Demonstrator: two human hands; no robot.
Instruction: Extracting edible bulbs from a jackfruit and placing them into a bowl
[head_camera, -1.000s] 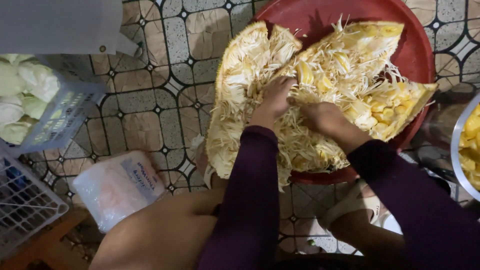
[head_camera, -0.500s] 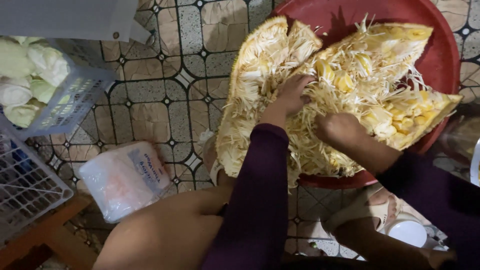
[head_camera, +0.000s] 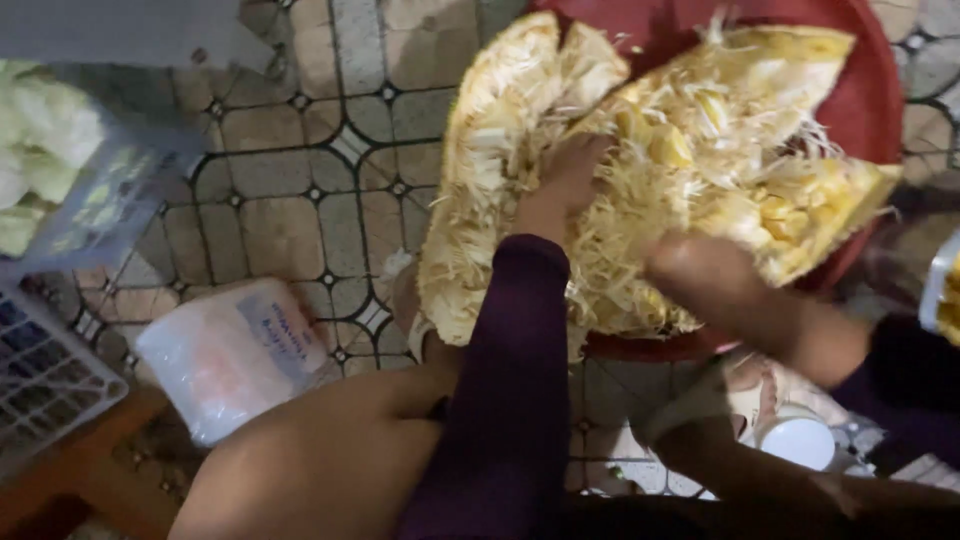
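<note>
Head view shows your left hand (head_camera: 565, 175) buried in the split yellow fibrous jackfruit (head_camera: 640, 170) and your blurred right hand (head_camera: 700, 275) pressing its near edge, grip unclear: sticky strands could slip, sliding it off the round red plastic tray (head_camera: 870, 90) beneath.

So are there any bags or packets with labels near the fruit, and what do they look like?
Soft clear plastic bag with a blue printed label: on the tiled floor, lower left of the split yellow jackfruit, pillow-shaped, whitish-pink contents.
Clear plastic bag with greenish print: far left, blurred, beside pale green lumps.
No signs or screens.
</note>
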